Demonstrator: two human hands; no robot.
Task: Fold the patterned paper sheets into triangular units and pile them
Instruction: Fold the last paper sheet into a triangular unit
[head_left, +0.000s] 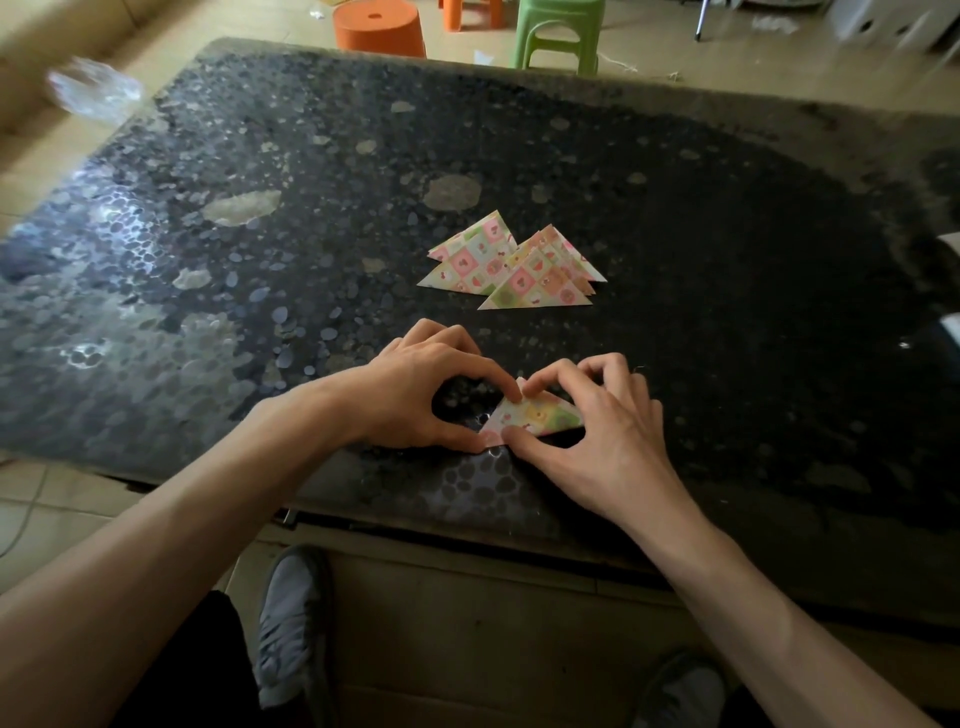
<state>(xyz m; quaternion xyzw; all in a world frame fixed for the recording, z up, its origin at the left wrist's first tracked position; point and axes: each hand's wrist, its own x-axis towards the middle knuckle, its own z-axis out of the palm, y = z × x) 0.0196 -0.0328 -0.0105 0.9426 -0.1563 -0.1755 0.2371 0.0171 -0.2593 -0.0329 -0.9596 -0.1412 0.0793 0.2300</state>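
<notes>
Left hand (415, 387) and right hand (592, 436) both pinch a patterned paper triangle (535, 418) on the speckled desk (260, 260); folded triangles (511, 265) lie piled beyond.

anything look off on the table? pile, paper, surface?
Nothing damaged. The pile of folded triangles is fanned out unevenly, edges offset rather than stacked square. The table has pale blotchy patches in its dark top. The triangle held by the left hand and right hand looks intact.
</notes>
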